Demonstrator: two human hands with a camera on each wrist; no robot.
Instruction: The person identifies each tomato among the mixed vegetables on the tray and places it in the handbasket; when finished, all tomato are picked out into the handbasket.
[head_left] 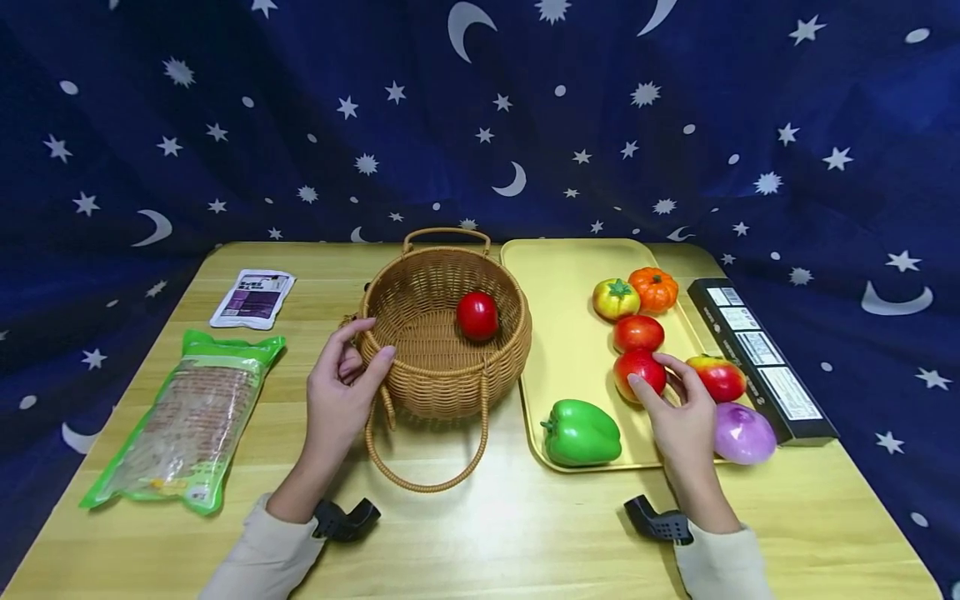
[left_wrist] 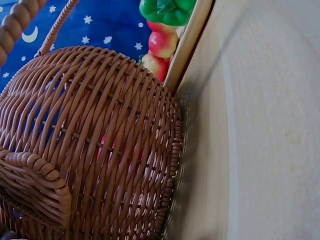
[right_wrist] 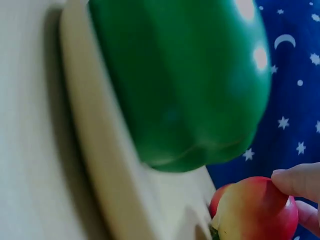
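Only the right wrist view clearly shows the red fruit (right_wrist: 260,210) turning a yellow flank toward the near edge of the surface (head_left: 510,533); long axis indeterminable. Fingers part-curled, right hand (head_left: 684,412) pinches it; left hand (head_left: 341,396) grips the basket (head_left: 438,393).

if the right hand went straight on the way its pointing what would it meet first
The right hand has the round red fruit at its fingertips; beyond that, probably the orange-red fruit, though depth is hard to judge.
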